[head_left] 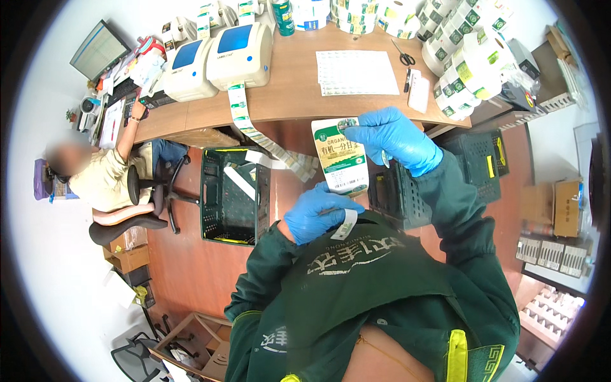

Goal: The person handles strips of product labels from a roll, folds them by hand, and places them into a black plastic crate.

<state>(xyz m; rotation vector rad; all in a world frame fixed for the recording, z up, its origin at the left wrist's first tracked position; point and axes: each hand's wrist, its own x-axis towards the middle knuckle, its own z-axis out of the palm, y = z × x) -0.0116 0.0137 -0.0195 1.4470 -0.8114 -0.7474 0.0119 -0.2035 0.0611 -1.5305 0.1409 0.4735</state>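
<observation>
In front of my chest is a green and white food package (342, 167) with a gold middle band, held upright. My left hand (318, 214), in a blue glove, is closed around its lower end. A short strip of label backing (345, 225) hangs from the same hand. My right hand (396, 141), also blue-gloved, is closed in a pinch at the upper right corner of the package. Its fingertips are on a small round sticker (347, 123) there, partly hidden by the fingers. Something small and pale shows under the right palm, too small to name.
Beyond lies a wooden desk (293, 89) with two label printers (240, 54), a sheet of labels (358, 73), scissors (403, 53) and label rolls (455, 95). A printed label strip (239, 111) trails down. Dark crates (207, 213) stand on the floor. A person (114, 175) sits at left.
</observation>
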